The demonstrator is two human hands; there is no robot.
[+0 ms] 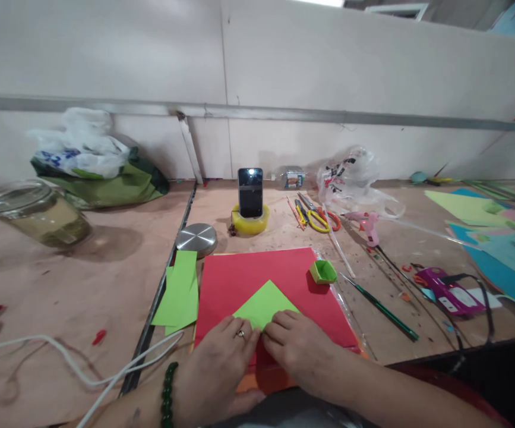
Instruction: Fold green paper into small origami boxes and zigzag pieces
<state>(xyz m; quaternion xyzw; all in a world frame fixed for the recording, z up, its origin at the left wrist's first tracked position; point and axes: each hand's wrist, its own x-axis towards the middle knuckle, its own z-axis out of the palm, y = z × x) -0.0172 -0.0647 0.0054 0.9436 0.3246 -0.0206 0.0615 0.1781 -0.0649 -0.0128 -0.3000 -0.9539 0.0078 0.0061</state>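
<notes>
In the head view, take the red paper [257, 270] as your landmark. On its near part lies the green folded paper [268, 300], point away from you. Your left hand [221, 362] and right hand [299, 345] press its near edge, fingertips close together; whether either pinches it, I cannot tell. The small green box [323, 272] sits on the red paper's right side; green strips [179, 291] lie just left of it.

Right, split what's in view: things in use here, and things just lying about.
In use, or likely:
- green sheet, under the left hand and right hand
- red paper beneath it
- probably green strips, small green box

Just lying about, it seems:
- jar, metal disc, phone, plastic bottle
- scissors and glue gun, untouched now
</notes>
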